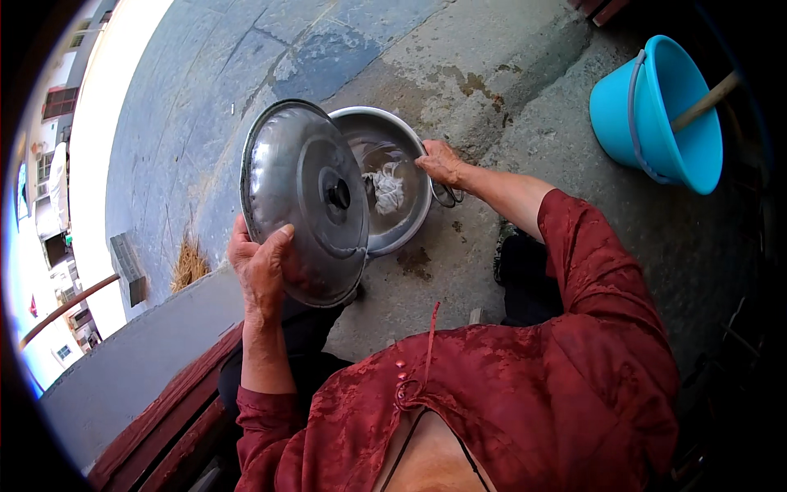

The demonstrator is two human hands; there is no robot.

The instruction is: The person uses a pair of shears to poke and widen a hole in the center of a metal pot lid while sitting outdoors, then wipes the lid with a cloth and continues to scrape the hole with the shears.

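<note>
My left hand (264, 266) grips the edge of a round, dented metal lid (283, 180), thumb on top and fingers underneath. The lid is tilted and has a black knob (338, 193) at its centre. Behind it stands a metal pot (414, 221) on the ground, its left part hidden by the lid. A wet, crumpled white cloth (387, 189) lies in cloudy water inside. At the pot's right side, my right hand (443, 162) is closed on the rim. A looped metal handle (447, 195) shows just below that hand.
A turquoise bucket (615, 115) with a wooden stick (705, 102) in it stands at the far right. Dark red wooden slats (164, 402) run along the lower left beside a low grey ledge (156, 353). A straw bundle (190, 262) lies beyond the ledge. Wet patches mark the concrete.
</note>
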